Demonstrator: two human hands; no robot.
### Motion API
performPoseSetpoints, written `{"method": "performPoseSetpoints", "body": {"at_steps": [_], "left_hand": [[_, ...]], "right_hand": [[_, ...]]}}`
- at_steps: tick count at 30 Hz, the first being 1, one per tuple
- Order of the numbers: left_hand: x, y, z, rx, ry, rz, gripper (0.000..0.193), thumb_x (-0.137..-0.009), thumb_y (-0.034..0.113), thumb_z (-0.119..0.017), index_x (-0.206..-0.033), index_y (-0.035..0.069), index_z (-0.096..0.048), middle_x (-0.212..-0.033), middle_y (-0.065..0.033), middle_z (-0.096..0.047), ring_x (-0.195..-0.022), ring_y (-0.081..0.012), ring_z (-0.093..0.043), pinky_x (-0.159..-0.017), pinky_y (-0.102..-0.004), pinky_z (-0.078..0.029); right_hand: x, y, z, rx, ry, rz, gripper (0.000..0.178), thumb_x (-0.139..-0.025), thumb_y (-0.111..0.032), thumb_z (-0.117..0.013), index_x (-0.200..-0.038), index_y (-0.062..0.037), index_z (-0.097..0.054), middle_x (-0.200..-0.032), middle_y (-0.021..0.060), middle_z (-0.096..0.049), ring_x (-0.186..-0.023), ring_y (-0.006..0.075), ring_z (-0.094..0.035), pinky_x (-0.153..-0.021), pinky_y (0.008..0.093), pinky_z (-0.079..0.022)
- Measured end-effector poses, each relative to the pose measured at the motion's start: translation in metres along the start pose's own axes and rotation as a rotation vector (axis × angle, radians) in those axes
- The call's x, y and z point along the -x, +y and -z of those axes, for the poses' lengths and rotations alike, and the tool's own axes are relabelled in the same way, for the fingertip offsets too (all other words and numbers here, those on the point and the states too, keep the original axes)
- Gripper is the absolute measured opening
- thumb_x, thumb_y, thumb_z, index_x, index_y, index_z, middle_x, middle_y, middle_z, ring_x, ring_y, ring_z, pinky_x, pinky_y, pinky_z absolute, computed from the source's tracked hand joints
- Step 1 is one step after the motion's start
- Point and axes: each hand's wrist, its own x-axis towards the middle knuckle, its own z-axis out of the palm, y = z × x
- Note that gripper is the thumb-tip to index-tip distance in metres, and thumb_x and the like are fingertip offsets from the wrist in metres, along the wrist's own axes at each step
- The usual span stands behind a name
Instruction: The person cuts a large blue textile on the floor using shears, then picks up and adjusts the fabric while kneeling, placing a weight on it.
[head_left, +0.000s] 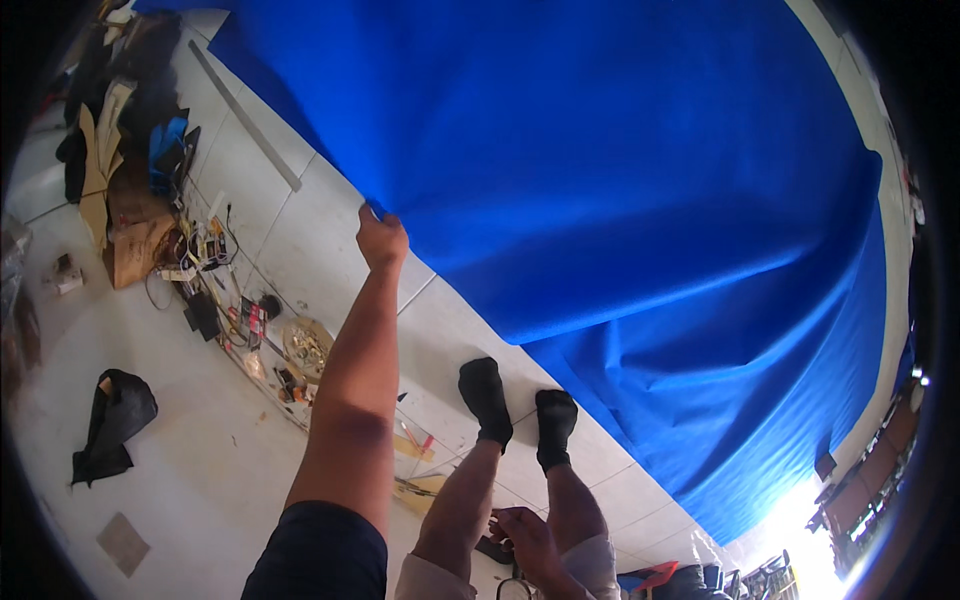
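Observation:
A large blue sheet point(600, 130) of smooth, cloth-like material spreads over the far side and right, its right part rumpled into folds. My left hand point(383, 240) reaches forward on a straight arm and pinches the sheet's near left edge, fingers closed on it. Low in the middle, my right hand point(528, 542) hangs between my knees, away from the sheet. Its fingers are loosely bent and apart, with nothing visible in them. My feet in black socks point(484, 398) stand on the tiles beside the sheet's near edge.
Tools, cables and small parts point(225, 290) litter the pale tiled floor point(200, 440) at left. A grey strip point(243, 115) lies near the sheet's left edge. A black crumpled item point(118, 420) and a brown square point(124, 545) lie lower left. Bright light enters at lower right.

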Motion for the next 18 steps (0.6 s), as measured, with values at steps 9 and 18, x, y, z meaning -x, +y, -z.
{"method": "performPoseSetpoints", "body": {"at_steps": [9, 18], "left_hand": [[0.014, -0.025, -0.025, 0.787, -0.312, 0.512, 0.02, -0.085, 0.023, -0.067, -0.093, 0.007, -0.06, -0.075, -0.0022, -0.058, -0.063, -0.0115, -0.059, -0.052, -0.0229, -0.05], [-0.036, -0.071, -0.042, 0.536, -0.458, 0.233, 0.03, -0.075, 0.028, -0.071, -0.091, 0.004, -0.065, -0.075, -0.0076, -0.063, -0.063, -0.0183, -0.061, -0.054, -0.0312, -0.046]], "right_hand": [[-0.002, 0.013, 0.004, -0.017, 0.0, 0.019, 0.029, -0.095, -0.027, -0.051, -0.103, 0.0, -0.058, -0.085, 0.0036, -0.061, -0.076, 0.0093, -0.055, -0.066, 0.0231, -0.043], [-0.014, 0.046, 0.02, -0.038, -0.034, 0.148, 0.031, -0.095, -0.026, -0.053, -0.105, 0.0021, -0.059, -0.089, 0.0049, -0.062, -0.085, 0.0113, -0.059, -0.073, 0.0255, -0.049]]}}
